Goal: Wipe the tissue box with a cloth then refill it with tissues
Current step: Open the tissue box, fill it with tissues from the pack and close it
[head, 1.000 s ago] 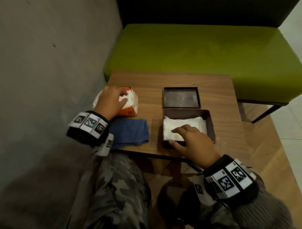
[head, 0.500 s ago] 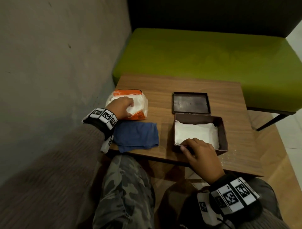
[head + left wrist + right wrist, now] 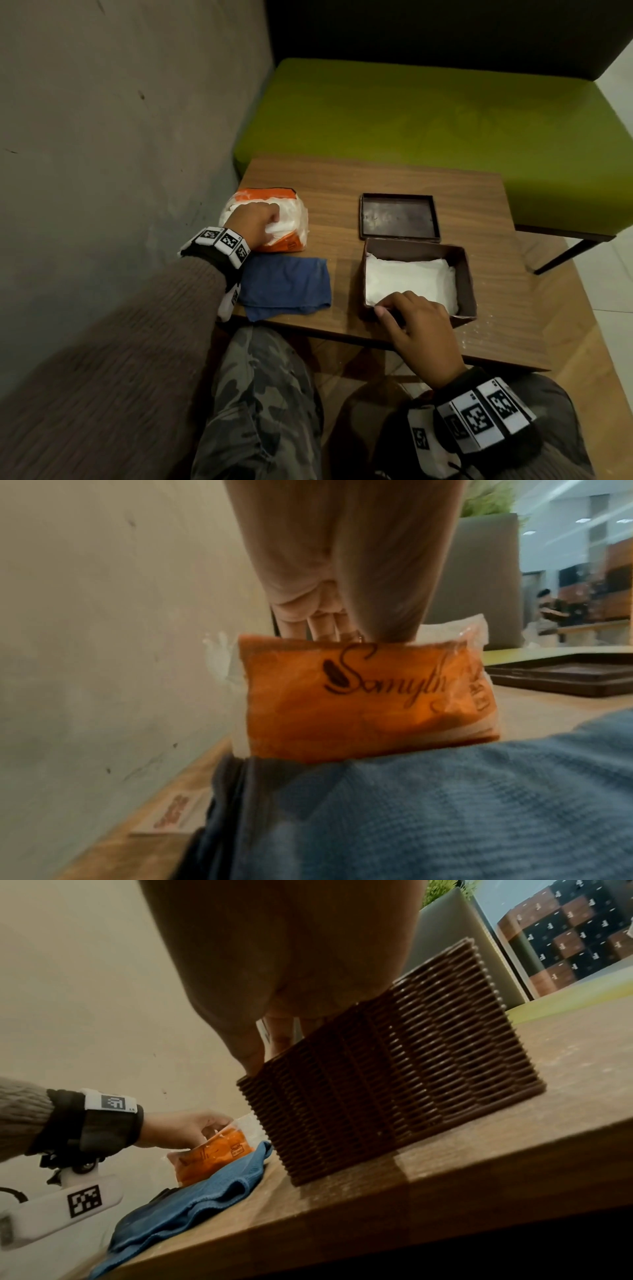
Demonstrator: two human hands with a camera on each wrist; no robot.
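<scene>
The brown woven tissue box (image 3: 466,274) stands open on the table, with a layer of white tissues (image 3: 411,281) inside. My right hand (image 3: 414,318) grips its near-left corner, fingers over the rim and thumb on the outer wall; the right wrist view shows the box (image 3: 394,1083) under that hand (image 3: 274,988). My left hand (image 3: 255,219) is curled into the top of the orange tissue pack (image 3: 291,219), pinching white tissues. In the left wrist view the fingers (image 3: 322,620) reach in behind the pack (image 3: 359,702). The blue cloth (image 3: 284,289) lies flat in front of the pack.
The box's dark lid (image 3: 399,216) lies upside down behind the box. The small wooden table (image 3: 342,178) stands against a grey wall (image 3: 120,137) on the left, and a green bench (image 3: 428,113) runs behind it. My knees are under the near edge.
My right hand has drawn back from the tissues in the box to its near-left corner. My left hand has gone from lying on the pack to curling into its tissues.
</scene>
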